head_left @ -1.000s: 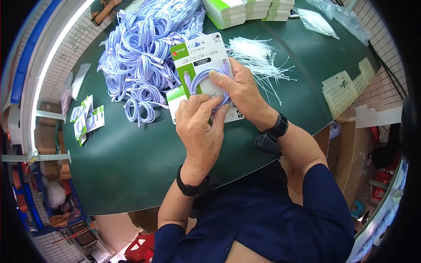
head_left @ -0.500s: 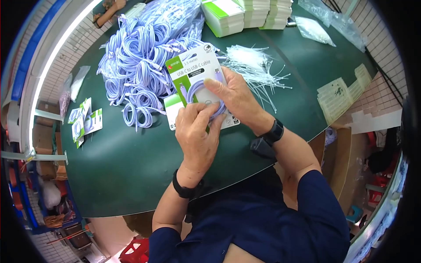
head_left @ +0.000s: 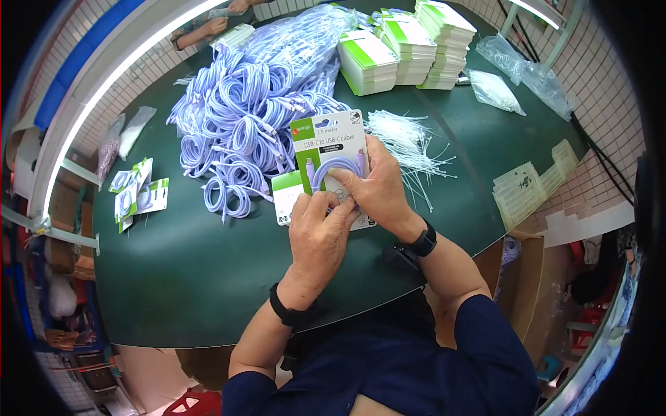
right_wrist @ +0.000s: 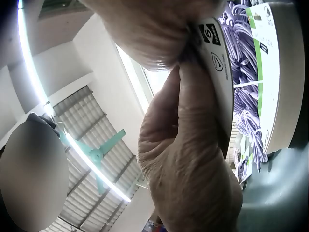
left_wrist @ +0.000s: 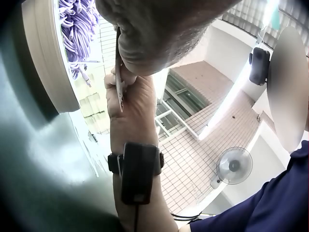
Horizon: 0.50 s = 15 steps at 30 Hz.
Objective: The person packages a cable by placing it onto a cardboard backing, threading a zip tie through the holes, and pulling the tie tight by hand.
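Observation:
A printed cable card, green and white, is held up above the table in the head view, with a coiled purple cable against its front. The right hand grips the card's right edge, thumb over the coil. At the coil's lower part, the left hand pinches with thumb and fingers. The fingertips of both hands nearly meet there and hide what lies between them. In the right wrist view the card is seen nearly edge-on beside the hands.
Behind the card lies a heap of purple cables. White ties spread to its right, with card stacks farther back. Another stack stands just behind the left hand. Carded cables lie at left. Another person's hands show at the far edge.
In the head view the table, card and both hands appear lower, and more of the far side shows. The card has straightened from a slight tilt. Both hands keep their hold.

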Each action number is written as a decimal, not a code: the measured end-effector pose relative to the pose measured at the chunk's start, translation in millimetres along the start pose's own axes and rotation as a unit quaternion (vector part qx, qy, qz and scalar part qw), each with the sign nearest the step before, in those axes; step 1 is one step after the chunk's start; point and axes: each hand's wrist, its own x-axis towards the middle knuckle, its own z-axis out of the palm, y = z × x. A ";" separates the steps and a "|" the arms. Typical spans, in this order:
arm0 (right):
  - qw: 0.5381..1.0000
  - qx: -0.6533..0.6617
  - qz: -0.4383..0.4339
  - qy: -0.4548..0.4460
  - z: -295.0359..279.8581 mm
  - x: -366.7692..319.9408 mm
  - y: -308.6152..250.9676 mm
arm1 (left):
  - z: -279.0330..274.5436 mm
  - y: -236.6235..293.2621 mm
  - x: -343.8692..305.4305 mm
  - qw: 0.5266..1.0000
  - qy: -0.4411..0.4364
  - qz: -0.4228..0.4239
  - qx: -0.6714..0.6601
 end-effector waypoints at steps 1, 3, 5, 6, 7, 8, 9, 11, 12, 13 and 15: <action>1.000 -0.006 -0.001 0.016 1.4 -0.1 -2.2 | -0.1 1.2 -1.0 1.000 0.005 -0.004 0.001; 1.000 0.011 -0.003 0.018 4.2 -0.1 0.1 | -0.2 2.0 -1.2 1.000 0.002 0.005 0.005; 0.998 0.046 0.005 0.030 6.3 -3.3 4.5 | -0.8 2.8 -2.2 1.000 -0.002 0.005 0.005; 0.999 0.044 0.009 0.026 5.2 -2.2 5.3 | -1.3 3.4 -1.3 1.000 0.002 0.014 0.009; 1.000 0.017 0.002 0.020 2.8 2.4 7.0 | -1.3 4.3 -0.8 1.000 0.005 0.019 0.011; 1.000 -0.010 0.001 0.012 0.4 4.8 9.8 | -0.7 6.1 -3.3 1.000 0.005 0.022 0.013; 0.999 -0.036 0.007 0.002 -1.1 -2.4 13.6 | 0.1 9.8 -10.1 1.000 -0.005 0.005 0.009; 0.999 0.023 0.039 -0.011 0.2 -16.4 15.8 | -1.2 11.9 -15.7 1.000 -0.017 0.002 0.001; 0.996 0.083 0.035 -0.010 0.3 -6.5 13.1 | -0.8 7.3 -7.5 1.000 -0.010 0.019 0.002; 0.989 0.143 0.032 -0.007 -0.3 0.3 8.9 | -1.7 6.0 -4.7 1.000 -0.008 0.027 0.005; 0.990 0.135 0.019 -0.023 -9.2 6.3 -0.7 | -1.2 7.4 -6.0 0.999 0.001 0.050 0.000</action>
